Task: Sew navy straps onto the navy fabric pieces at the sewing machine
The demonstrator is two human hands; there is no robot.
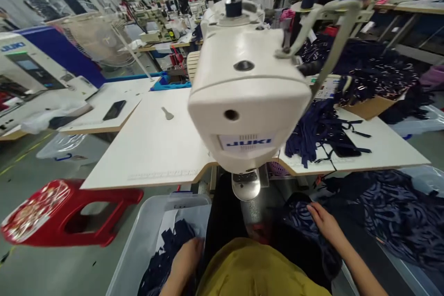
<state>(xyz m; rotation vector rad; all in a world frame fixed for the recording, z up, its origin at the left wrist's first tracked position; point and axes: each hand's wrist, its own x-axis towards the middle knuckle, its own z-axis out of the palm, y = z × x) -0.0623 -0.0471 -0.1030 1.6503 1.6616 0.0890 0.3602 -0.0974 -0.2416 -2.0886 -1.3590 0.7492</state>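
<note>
- Head view, and both hands are down low at 6 o'clock, below the Juki sewing machine (246,101) that fills the middle.
- Left hand (185,256) reaches into the clear plastic bin (145,222) at 7 o'clock, wrist bent down and knuckles up on the navy cut pieces (166,245). Its fingers are buried in the cloth, so I cannot tell whether the grip is closed.
- Right hand (324,222) stretches forward at 5 o'clock, forearm angled in from the lower right. It lies flat with fingers extended on the patterned navy fabric (298,219) in the lap, and pinches nothing.
- My read is that this is picking up a piece from the bin while the lap fabric is steadied. Lifting one piece cleanly calls for a firm pinch on a single layer.
- Desk (156,148) carries a heap of navy straps (319,129) at 2 o'clock, and a red stool (69,210) sits at 8 o'clock.
</note>
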